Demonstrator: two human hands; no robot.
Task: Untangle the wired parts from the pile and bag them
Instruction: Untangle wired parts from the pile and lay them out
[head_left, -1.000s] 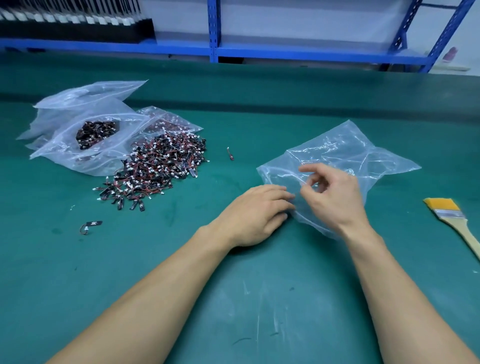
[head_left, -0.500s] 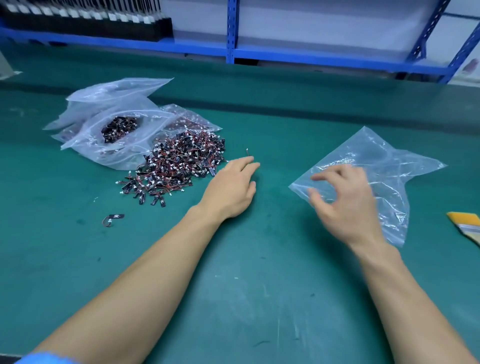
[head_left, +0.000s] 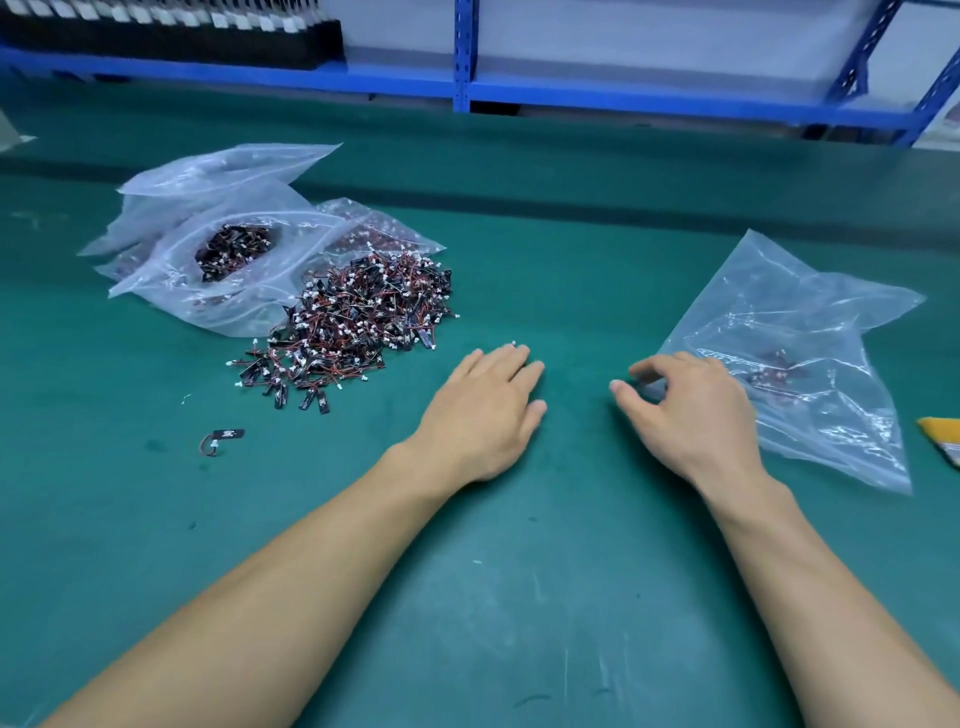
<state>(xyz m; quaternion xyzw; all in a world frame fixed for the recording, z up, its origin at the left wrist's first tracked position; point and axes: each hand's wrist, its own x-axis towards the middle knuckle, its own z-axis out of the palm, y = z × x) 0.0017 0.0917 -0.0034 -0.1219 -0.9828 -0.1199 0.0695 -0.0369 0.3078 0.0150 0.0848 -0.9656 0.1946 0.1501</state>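
A pile of black wired parts with red wires and white plugs lies left of centre on the green mat. My left hand lies flat just right of the pile with straight fingers. The white tip of a loose part shows at its fingertips. A clear bag with a few parts inside lies to the right. My right hand hovers over the bag's near left corner, fingers loosely curled, thumb out over the mat, gripping nothing that I can see.
Several clear bags are heaped behind the pile, one open and showing parts. A single part lies alone near the left. A brush pokes in at the right edge. Blue shelving runs along the back.
My left hand left the bag, reached toward the pile, then drew back over the loose part. My right hand let the bag go and slid left past its corner.
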